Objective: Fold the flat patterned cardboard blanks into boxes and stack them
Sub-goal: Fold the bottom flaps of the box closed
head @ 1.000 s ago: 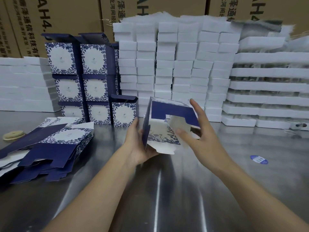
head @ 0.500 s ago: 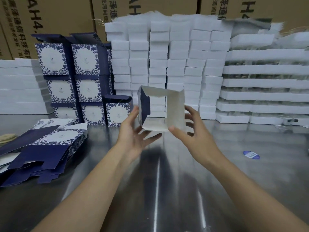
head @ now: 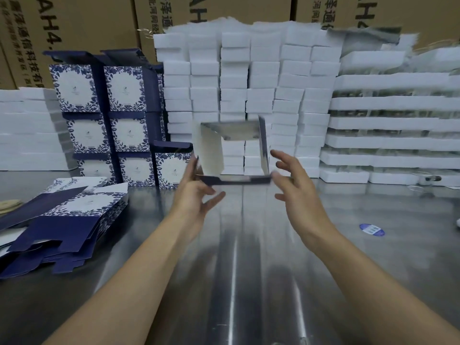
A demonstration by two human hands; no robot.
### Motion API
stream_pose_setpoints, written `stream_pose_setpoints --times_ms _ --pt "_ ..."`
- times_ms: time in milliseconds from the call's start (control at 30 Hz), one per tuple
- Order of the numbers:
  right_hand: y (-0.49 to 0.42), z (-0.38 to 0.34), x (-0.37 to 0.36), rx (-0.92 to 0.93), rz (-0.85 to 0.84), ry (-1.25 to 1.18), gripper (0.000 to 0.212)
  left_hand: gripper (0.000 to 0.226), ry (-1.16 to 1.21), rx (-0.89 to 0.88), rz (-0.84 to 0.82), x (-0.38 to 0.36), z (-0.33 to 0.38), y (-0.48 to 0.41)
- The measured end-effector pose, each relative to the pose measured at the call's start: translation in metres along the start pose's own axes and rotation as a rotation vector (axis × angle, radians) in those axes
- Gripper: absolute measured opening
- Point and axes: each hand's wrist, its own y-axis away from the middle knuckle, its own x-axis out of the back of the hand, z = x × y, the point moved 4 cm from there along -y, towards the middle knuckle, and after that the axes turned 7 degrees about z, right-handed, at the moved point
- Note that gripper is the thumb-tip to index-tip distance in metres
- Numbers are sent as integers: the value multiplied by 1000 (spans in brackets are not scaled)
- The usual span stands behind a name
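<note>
A half-formed box [head: 211, 148] hangs above the steel table, squared into an open tube with its white inside facing me; the foam stack shows through it. My left hand [head: 194, 195] pinches its lower left corner. My right hand [head: 296, 190] has spread fingers at the box's right wall; whether they touch is blurred. A pile of flat blue-and-white floral blanks [head: 62, 220] lies at the left. Finished floral boxes [head: 119, 113] stand stacked behind it, with one lone box [head: 171, 168] at the stack's right.
Tall stacks of white foam blocks [head: 249, 78] fill the back, with long foam trays [head: 393, 125] at the right and more foam [head: 27, 130] at the left. Brown cartons [head: 74, 23] rise behind. A blue sticker [head: 372, 229] lies on the table [head: 249, 270].
The box turned from showing its blue flaps to a squared open tube and rose away from me. My right hand came off its top and spread beside the right wall.
</note>
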Motion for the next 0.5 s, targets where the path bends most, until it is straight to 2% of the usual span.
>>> stream_pose_setpoints --times_ms 67,133,267,333,400,500 --pt "1 8 -1 -23 -32 46 48 99 -94 0 -78 -4 -7 4" --pt "2 13 -3 -48 -55 69 52 97 -148 -18 -121 -7 -9 5" --pt "1 19 -7 -44 -80 103 68 93 -253 -79 -128 -12 -8 9" --pt "1 19 -7 -10 -89 147 78 97 -348 -194 -130 -14 -6 10" --pt "0 19 -5 12 -114 167 87 109 -519 -402 -195 -16 -3 15" --pt "-2 22 -2 6 -118 167 86 129 -702 -631 -327 -21 -2 22"
